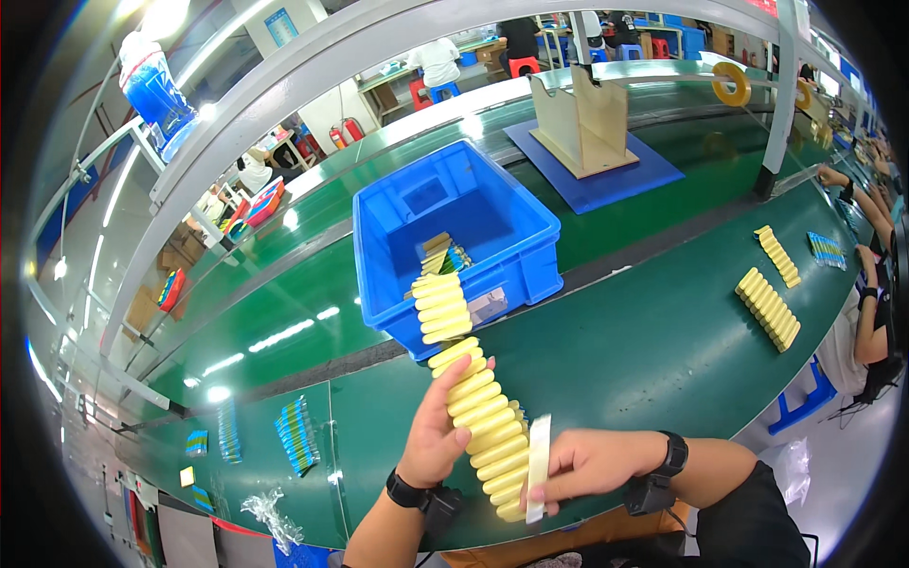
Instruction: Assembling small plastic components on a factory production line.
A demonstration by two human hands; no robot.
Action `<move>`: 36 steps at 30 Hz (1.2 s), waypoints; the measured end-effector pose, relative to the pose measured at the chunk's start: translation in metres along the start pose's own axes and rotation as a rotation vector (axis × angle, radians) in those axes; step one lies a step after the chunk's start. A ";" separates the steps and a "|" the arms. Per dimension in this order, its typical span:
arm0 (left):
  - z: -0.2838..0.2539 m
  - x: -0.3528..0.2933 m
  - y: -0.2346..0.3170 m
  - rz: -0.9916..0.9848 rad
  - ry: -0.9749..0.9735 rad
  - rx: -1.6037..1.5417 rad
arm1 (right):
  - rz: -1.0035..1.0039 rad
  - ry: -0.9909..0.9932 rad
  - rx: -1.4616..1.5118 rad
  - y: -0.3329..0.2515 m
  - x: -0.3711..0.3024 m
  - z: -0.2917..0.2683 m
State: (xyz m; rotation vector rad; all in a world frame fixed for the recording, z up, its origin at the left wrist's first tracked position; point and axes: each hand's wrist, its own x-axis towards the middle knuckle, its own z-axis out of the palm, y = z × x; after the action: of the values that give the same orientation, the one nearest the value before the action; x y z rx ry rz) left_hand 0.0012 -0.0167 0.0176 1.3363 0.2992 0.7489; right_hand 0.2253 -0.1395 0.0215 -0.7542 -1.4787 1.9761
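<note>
A long row of yellow rounded sticks [488, 426], side by side, slants over the green work surface in front of me. My left hand [437, 431] grips this row along its left edge, fingers wrapped round it. My right hand [592, 464] pinches a pale cream strip [538, 469] against the row's lower right end. Just beyond, a shorter row of yellow sticks [442, 308] lies across the near wall of a blue bin [535, 260]; whether both rows are joined I cannot tell. Inside the bin lie several yellow and blue-green pieces [445, 254].
Two yellow rows [769, 308] lie at the right, near a blue-green bundle [827, 250] and another person's arm [866, 322]. Blue-green bundles [297, 435] and crumpled clear plastic [269, 511] lie at left. Behind the bin, a tan stand [597, 123] sits on a blue mat [653, 180].
</note>
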 end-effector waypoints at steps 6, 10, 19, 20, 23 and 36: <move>-0.014 0.001 -0.003 -0.092 0.040 0.173 | 0.035 -0.087 -0.145 -0.009 0.000 0.006; -0.018 0.001 -0.009 -0.072 -0.011 0.328 | 0.148 -0.179 -0.206 -0.001 0.004 0.003; -0.022 -0.005 -0.017 -0.055 -0.011 0.621 | 0.179 -0.160 -0.219 0.001 0.006 0.003; -0.023 -0.004 -0.018 -0.054 -0.011 0.613 | 0.112 -0.118 -0.180 0.006 0.005 0.005; -0.026 -0.004 -0.023 -0.147 -0.069 0.648 | 0.158 -0.142 -0.125 0.005 0.006 0.006; -0.027 -0.001 -0.047 -0.164 -0.006 0.434 | 0.299 -0.168 -0.141 -0.002 0.007 -0.001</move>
State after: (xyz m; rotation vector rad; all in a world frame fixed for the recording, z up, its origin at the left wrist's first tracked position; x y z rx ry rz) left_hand -0.0011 0.0008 -0.0333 1.6972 0.5835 0.5582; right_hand 0.2212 -0.1330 0.0225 -0.9352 -1.7007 2.2188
